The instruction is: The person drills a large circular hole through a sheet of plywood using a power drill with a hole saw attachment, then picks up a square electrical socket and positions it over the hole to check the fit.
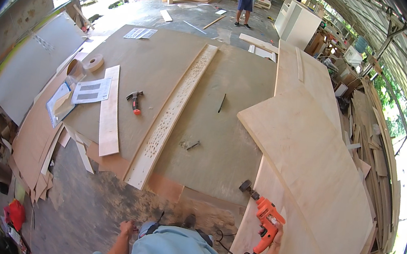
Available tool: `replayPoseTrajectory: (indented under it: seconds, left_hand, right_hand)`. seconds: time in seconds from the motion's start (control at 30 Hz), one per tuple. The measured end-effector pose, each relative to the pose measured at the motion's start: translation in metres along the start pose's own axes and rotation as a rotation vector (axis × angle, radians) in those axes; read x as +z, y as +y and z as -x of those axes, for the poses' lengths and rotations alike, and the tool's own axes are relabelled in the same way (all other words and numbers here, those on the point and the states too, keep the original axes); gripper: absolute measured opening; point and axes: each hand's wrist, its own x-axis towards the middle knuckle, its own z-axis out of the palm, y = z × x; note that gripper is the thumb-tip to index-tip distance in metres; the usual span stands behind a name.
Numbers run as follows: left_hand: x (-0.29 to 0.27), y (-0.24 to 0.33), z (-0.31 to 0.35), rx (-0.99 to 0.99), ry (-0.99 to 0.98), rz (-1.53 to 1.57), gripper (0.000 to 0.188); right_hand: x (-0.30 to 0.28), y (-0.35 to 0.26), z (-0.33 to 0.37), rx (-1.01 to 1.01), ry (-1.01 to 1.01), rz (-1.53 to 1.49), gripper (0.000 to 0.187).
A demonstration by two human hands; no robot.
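My right hand (277, 235) is closed round the grip of an orange corded power drill (268, 221). A dark round bit (245, 185) sits at the drill's front end, pointing toward the worktable (214, 164). The drill is over a pale wooden panel (277, 187) at the right, its black cord looping back toward my waist. My left hand (127, 228) hangs low beside my hip, with no object visible in its loosely bent fingers. A long pale board (171, 118) dotted with many holes lies lengthwise across the worktable.
A hammer (136, 102), a plain wood strip (110, 110), printed sheets (91, 91) and a tape roll (93, 62) lie on the left. Another large panel (312, 155) overlaps the right side. Offcuts (377, 158) are stacked beyond it. A person (245, 2) stands in the background.
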Motion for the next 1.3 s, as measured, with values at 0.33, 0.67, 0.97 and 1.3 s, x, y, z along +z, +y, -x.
replayPoseTrajectory:
  seconds: [0.33, 0.67, 0.97, 1.3]
  left_hand:
    - [0.052, 0.006, 0.016, 0.150, 0.081, -0.270, 0.028]
    - [0.029, -0.002, 0.038, 0.301, 0.225, -0.631, 0.042]
    - [-0.050, -0.048, -0.012, 0.199, 0.257, -0.339, 0.037]
    - [-0.185, -0.112, -0.042, 0.058, 0.345, -0.299, 0.035]
  right_hand:
    - [-0.046, -0.019, -0.010, -0.168, 0.726, 0.892, 0.060]
    - [0.079, -0.002, 0.014, -0.471, 1.195, 1.369, 0.065]
    - [0.164, 0.012, -0.008, -0.679, 1.100, 1.580, 0.064]
    - [0.366, 0.147, -0.003, -1.415, 0.395, 1.267, 0.061]
